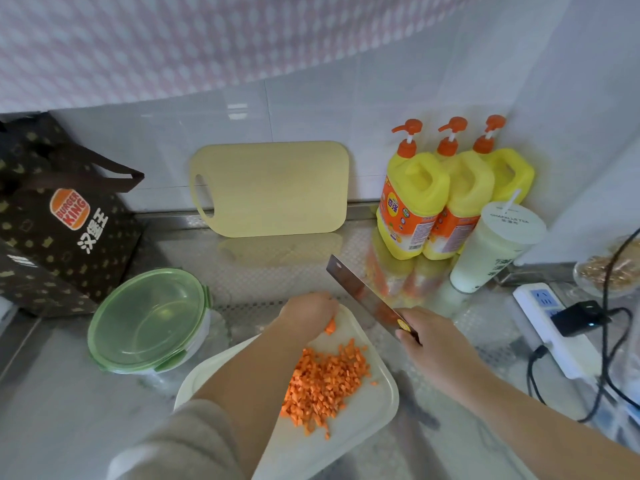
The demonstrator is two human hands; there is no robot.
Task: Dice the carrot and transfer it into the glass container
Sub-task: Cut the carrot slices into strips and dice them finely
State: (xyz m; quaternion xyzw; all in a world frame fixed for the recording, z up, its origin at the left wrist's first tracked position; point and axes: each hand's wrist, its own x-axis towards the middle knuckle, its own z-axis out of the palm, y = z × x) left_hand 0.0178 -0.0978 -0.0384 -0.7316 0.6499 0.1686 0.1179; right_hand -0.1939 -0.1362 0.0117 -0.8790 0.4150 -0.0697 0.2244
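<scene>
A heap of small orange carrot dice point(323, 379) lies on the white cutting board point(377, 407) in front of me. At the board's far corner my left hand point(308, 311) holds a remaining carrot piece point(330, 328), fingers curled over it. My right hand point(427, 336) grips the handle of a broad cleaver point(360, 294), whose blade is lifted off the board and points up and away to the left. The round glass container point(149, 322) stands left of the board with its green clip lid on.
A yellow cutting board point(273, 188) leans on the tiled wall. Three yellow detergent bottles point(446, 199) and a white lidded cup point(495, 251) stand at the back right. A dark paper bag point(59, 223) is at the left. A power strip point(550, 323) with cables lies right.
</scene>
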